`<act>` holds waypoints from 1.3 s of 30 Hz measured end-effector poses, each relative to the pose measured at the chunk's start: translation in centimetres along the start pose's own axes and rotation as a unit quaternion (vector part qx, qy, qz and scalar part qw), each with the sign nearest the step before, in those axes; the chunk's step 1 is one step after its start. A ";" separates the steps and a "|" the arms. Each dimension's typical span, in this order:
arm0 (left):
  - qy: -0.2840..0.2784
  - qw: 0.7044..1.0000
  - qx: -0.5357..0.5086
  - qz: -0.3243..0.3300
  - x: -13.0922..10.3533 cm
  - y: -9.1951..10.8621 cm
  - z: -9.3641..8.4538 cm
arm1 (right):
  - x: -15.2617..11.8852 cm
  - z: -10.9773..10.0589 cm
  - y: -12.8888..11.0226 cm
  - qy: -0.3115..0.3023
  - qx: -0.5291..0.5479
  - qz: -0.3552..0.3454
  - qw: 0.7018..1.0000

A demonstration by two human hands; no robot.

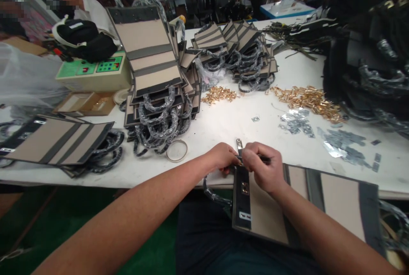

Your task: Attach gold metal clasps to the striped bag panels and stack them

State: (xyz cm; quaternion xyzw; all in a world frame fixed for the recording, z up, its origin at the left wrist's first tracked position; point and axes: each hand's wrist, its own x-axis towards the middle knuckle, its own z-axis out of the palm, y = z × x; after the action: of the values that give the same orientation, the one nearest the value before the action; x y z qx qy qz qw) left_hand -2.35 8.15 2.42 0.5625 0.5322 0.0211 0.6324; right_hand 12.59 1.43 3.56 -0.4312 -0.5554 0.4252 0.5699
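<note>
Panel lies over the lap, its far corner at the fingertips, the rest below and right of them. Left hand: fingers bent nearly together at that corner; can't tell what's gripped. Right hand: fingers curled closed round a dark piece, mostly hidden. Clasp just beyond both. Gold fittings, metal plates farther right; bag stack beyond left fingers.

Handbag panel: lined face up, beige with dark grey bands, slanted across the near edge of the worktable; dark end strip bears gold-toned plate and silver-toned plate, plastic-wrapped handle projecting beyond.
</note>
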 end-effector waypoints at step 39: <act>0.050 0.998 -0.026 0.037 -0.4 -1.1 0.6 | 1.5 0.4 -1.6 -0.025 0.131 -0.017 0.991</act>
State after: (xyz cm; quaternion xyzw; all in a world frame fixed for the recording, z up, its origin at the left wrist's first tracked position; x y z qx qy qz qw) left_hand -2.70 7.06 1.76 0.5635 0.5413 0.0858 0.6181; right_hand 12.18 2.45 5.50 -0.3330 -0.5163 0.4952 0.6142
